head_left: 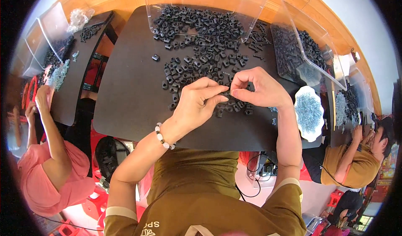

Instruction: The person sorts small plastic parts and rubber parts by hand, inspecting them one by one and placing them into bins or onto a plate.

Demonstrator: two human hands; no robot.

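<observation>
My left hand [196,103] and my right hand [261,88] meet over the middle of the dark table [125,97]. Thumb and fingertips are pinched together on each, around something very small that I cannot make out. Under and behind them spreads a heap of small black hollow plastic pieces [194,70], some lying close to my left fingertips. A white scalloped dish [299,129] full of tiny bluish-clear pieces [309,110] stands beside my right forearm. A few of the same tiny pieces lie loose by my right wrist.
A clear plastic bin [148,9] lies tipped at the back, black pieces spilling from it. Another clear bin [293,53] at right holds more black parts, with thin black pins [258,37] nearby. Co-workers sit at a left table [71,97] and at the far right.
</observation>
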